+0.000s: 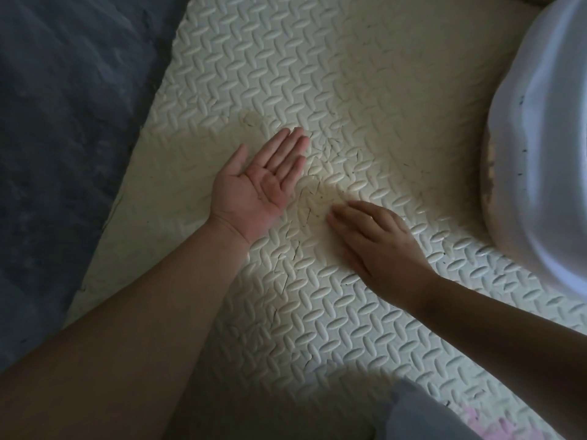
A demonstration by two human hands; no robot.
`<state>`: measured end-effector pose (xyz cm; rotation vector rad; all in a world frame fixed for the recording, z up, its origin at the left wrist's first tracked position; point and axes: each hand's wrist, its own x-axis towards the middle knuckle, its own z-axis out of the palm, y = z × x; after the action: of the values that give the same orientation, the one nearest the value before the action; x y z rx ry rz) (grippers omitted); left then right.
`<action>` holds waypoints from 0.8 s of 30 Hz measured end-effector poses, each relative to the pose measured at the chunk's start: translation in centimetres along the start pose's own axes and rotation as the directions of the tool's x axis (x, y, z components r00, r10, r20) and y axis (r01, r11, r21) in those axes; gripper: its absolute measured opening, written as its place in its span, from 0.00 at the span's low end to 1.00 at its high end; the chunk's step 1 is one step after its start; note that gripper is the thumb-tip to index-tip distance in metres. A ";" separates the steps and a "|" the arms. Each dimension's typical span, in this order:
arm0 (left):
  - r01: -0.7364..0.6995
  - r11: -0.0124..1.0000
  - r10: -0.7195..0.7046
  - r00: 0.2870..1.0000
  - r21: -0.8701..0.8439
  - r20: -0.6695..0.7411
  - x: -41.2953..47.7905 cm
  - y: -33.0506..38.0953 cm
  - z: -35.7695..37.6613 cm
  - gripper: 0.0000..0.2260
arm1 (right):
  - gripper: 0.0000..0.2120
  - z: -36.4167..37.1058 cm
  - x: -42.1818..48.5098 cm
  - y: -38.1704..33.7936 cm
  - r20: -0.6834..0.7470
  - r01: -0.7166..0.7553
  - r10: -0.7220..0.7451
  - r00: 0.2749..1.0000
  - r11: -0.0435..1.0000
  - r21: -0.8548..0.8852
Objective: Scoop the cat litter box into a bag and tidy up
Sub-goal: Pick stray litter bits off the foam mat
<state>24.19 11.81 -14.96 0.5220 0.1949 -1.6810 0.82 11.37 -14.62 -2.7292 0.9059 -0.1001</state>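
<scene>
My left hand (259,179) lies palm up on the cream foam mat (365,74), fingers straight, with a few tiny grains on the palm. Just right of it, my right hand (378,246) rests palm down with its fingertips touching the mat beside a faint patch of scattered litter specks (320,193). The white plastic litter box (546,160) fills the right edge, and its lower rim shows brownish crumbs. No scoop or bag is in view.
A dark grey-blue rug (63,128) covers the floor left of the mat's edge. At the bottom right, light clothing over my knee (438,417) juts into view. The mat surface is cracked in places near my hands.
</scene>
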 end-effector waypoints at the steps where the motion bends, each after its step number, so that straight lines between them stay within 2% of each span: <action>1: 0.004 1.000 -0.004 1.000 -0.005 0.003 0.0 0.0 0.0 0.27 | 0.20 0.0 0.1 0.2 -0.027 0.001 -0.001 1.000 1.000 0.001; 4: 0.015 0.999 -0.015 1.000 -0.035 0.008 0.0 -0.1 0.0 0.27 | 0.14 0.2 1.0 0.8 -0.126 0.012 -0.008 0.992 0.999 0.031; 7: 0.025 0.999 -0.025 1.000 -0.046 0.006 -0.2 -0.3 -0.1 0.28 | 0.07 0.1 2.5 1.1 -0.184 -0.073 0.117 0.976 0.971 0.228; 10: 0.036 0.998 -0.036 0.999 -0.047 -0.003 -0.2 -0.4 -0.2 0.28 | 0.06 0.2 3.3 1.2 -0.160 -0.148 0.215 0.963 0.924 0.352; 17: 0.040 0.997 -0.040 0.999 -0.060 -0.011 -0.4 -0.3 -0.4 0.28 | 0.06 0.8 3.5 0.0 -0.139 -0.209 0.258 0.956 0.932 0.297; 21: 0.037 0.997 -0.038 0.999 -0.063 -0.009 -0.5 -0.4 -0.5 0.28 | 0.03 0.2 4.0 -0.2 -0.172 -0.241 0.317 0.933 0.903 0.355; 24: 0.039 0.997 -0.039 0.999 -0.066 -0.012 -0.5 -0.4 -0.5 0.28 | 0.04 -0.1 4.9 -0.7 -0.170 -0.201 0.284 0.944 0.900 0.387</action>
<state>24.00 12.57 -15.26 0.4827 0.2707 -1.7035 5.12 8.96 -14.46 -2.2702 1.1527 -0.4848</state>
